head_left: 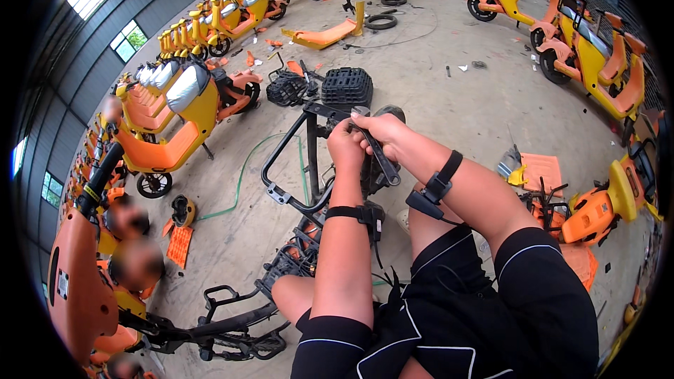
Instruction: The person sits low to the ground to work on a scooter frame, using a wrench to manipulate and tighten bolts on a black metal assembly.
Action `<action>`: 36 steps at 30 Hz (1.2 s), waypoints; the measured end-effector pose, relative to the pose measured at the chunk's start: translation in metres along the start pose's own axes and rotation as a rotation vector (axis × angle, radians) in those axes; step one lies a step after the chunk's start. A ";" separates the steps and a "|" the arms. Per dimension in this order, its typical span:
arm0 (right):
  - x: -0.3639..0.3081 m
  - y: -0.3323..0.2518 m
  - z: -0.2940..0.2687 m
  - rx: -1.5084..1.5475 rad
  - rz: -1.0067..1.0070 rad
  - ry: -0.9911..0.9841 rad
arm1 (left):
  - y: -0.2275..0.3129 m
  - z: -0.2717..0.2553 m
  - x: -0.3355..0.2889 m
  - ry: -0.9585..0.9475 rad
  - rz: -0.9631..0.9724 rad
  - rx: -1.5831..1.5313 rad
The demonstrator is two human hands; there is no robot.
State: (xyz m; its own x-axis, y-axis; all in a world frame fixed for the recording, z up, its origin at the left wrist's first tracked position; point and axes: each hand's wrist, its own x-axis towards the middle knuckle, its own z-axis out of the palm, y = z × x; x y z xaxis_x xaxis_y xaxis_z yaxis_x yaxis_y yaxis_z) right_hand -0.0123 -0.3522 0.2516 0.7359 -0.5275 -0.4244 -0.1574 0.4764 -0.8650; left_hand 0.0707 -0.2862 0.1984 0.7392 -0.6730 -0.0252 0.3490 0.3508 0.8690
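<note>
Both hands meet at the far end of a stripped black scooter frame (309,147), which stretches from the lower left to the middle. My right hand (385,131) is closed around a long dark metal bar with a rounded end (383,163), shaped like a wrench. The bar slants down from the fingers toward my knees. My left hand (345,146) is closed beside it, its fingertips touching the right hand's fingers. What the left fingers grip is hidden. A flat black bracket (324,110) on the frame lies just left of the hands.
Black plastic baskets (347,87) lie beyond the frame. Rows of yellow and orange scooters (189,112) stand on the left, with more scooters (590,56) at the right. A helmet (183,210) and an orange mat (179,247) rest on the floor. A green cord (242,179) runs behind the frame.
</note>
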 end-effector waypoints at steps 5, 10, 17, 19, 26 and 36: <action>0.010 -0.007 -0.003 0.055 0.054 -0.007 | -0.006 -0.002 0.005 0.006 0.095 0.077; 0.005 0.000 -0.001 0.033 0.021 0.015 | -0.005 -0.001 0.003 0.011 0.108 0.087; 0.012 0.005 -0.006 0.085 0.018 -0.024 | -0.007 -0.004 0.009 0.029 0.150 0.158; 0.010 0.004 0.001 0.064 0.035 -0.018 | -0.017 -0.012 0.016 0.029 0.159 0.173; 0.006 -0.006 0.003 0.022 0.051 0.045 | -0.008 -0.004 0.008 0.024 0.095 0.152; 0.013 -0.002 0.006 -0.053 0.017 0.063 | -0.012 -0.011 0.012 -0.009 0.121 0.271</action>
State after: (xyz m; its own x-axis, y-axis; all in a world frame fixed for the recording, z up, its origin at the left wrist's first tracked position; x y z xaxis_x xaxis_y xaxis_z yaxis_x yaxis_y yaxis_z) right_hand 0.0011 -0.3555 0.2492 0.6902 -0.5639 -0.4535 -0.2050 0.4487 -0.8698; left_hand 0.0814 -0.2911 0.1827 0.7605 -0.6430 0.0904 0.0907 0.2430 0.9658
